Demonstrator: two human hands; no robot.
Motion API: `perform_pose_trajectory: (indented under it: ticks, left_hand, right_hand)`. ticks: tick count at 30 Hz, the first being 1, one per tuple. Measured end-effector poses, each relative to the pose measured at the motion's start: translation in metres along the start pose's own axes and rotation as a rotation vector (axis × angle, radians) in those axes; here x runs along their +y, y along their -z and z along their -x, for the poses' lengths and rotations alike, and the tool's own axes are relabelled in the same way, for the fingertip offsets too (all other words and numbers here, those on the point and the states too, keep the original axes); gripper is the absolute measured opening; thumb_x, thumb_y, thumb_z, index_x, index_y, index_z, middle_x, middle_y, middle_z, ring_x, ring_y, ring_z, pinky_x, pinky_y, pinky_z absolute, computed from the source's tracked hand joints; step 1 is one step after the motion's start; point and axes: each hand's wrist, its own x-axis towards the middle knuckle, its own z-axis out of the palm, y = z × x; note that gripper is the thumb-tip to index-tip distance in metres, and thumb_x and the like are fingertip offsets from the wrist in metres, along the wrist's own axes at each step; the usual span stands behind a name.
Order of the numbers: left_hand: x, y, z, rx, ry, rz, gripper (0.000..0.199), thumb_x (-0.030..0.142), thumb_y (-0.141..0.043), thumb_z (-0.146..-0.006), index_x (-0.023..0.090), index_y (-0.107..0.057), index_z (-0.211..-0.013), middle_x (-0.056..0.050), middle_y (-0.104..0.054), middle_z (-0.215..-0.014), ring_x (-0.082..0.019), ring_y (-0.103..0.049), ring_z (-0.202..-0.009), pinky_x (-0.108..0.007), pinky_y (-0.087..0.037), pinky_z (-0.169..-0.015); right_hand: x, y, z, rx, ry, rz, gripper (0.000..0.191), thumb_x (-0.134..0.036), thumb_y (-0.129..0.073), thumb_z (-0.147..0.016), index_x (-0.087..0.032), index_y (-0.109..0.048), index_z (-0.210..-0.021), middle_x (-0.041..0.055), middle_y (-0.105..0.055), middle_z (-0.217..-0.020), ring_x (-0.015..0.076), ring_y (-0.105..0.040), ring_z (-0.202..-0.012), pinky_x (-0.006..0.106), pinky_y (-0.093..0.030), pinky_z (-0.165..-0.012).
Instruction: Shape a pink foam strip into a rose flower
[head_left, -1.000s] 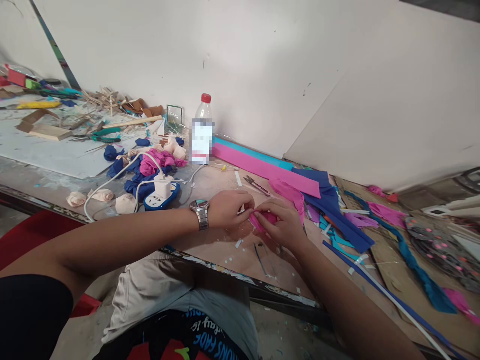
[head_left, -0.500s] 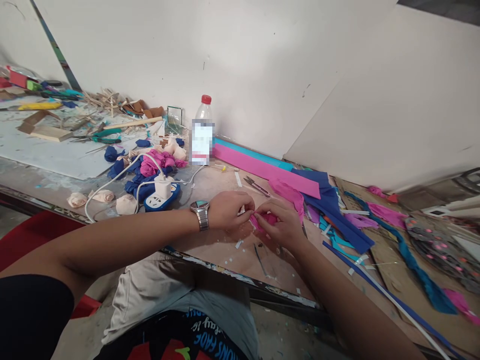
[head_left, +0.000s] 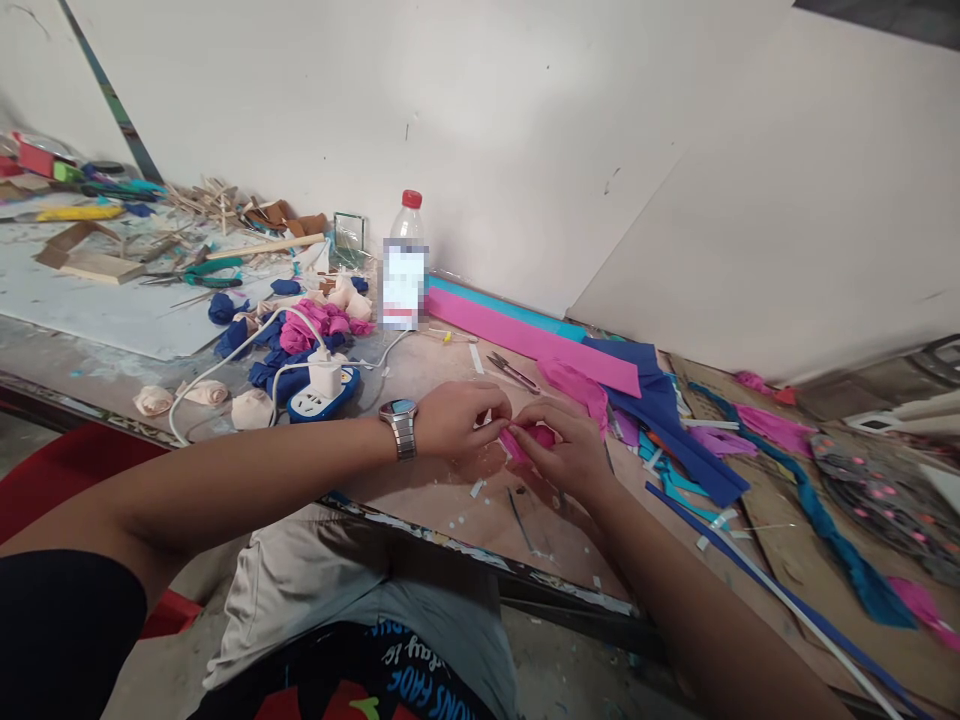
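Pink paper (head_left: 516,447) is resting between the person's hands, over the near part of the table (head_left: 424,498). The left hand (head_left: 457,420) is pinching its left edge, thumb against fingertip; the right hand (head_left: 566,445) is clasping its right side, fingers nearly closed and hiding its exact shape. It is probably feeling light, soft and easily torn, with gathered edges offering the safest hold. Farther away, snips (head_left: 514,372) are lying before a folded pink strip (head_left: 525,337); a bottle (head_left: 405,270) is standing far left of it.
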Motion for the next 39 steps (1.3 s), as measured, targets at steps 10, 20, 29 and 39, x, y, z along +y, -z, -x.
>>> perform_pose_trajectory:
  ticks: [10, 20, 29, 39]
  left_hand:
    - [0.0004, -0.0017, -0.0006, -0.06, 0.033, 0.042, 0.029, 0.037, -0.045, -0.099, 0.019, -0.068, -0.099, -0.004, -0.07, -0.092, -0.016, -0.062, -0.085, -0.028, -0.045, -0.078]
    - [0.0037, 0.0013, -0.0006, -0.049, 0.062, 0.066, 0.031, 0.04, -0.047, -0.098, 0.018, -0.068, -0.094, -0.002, -0.069, -0.084, -0.014, -0.059, -0.076, -0.027, -0.042, -0.071]
    - [0.0063, 0.0013, -0.0022, -0.061, 0.175, 0.116, 0.033, 0.049, -0.057, -0.09, 0.017, -0.067, -0.087, -0.001, -0.066, -0.076, -0.013, -0.055, -0.068, -0.026, -0.038, -0.062]
    - [0.0043, -0.0001, -0.0022, -0.004, 0.199, 0.213, 0.021, 0.035, -0.057, -0.089, 0.017, -0.069, -0.086, 0.001, -0.064, -0.073, -0.011, -0.054, -0.066, -0.024, -0.038, -0.062]
  right_hand:
    - [0.0037, 0.001, 0.0017, -0.003, -0.018, 0.006, 0.009, -0.033, -0.066, -0.091, -0.024, -0.068, -0.088, 0.0035, -0.072, -0.086, 0.0203, -0.066, -0.08, 0.036, -0.052, -0.074]
    - [-0.003, 0.0034, -0.0009, 0.002, -0.004, 0.012, 0.008, -0.031, -0.064, -0.093, -0.024, -0.068, -0.089, 0.0037, -0.072, -0.087, 0.0201, -0.066, -0.081, 0.036, -0.052, -0.077]
    - [-0.001, 0.0042, 0.0008, 0.049, -0.013, 0.019, 0.007, -0.031, -0.063, -0.093, -0.025, -0.065, -0.09, 0.004, -0.07, -0.085, 0.0208, -0.065, -0.081, 0.036, -0.051, -0.075]
    - [0.0001, 0.0045, 0.0015, 0.072, -0.022, 0.007, 0.005, -0.029, -0.062, -0.094, -0.025, -0.063, -0.091, 0.003, -0.068, -0.085, 0.0203, -0.064, -0.08, 0.035, -0.05, -0.073]
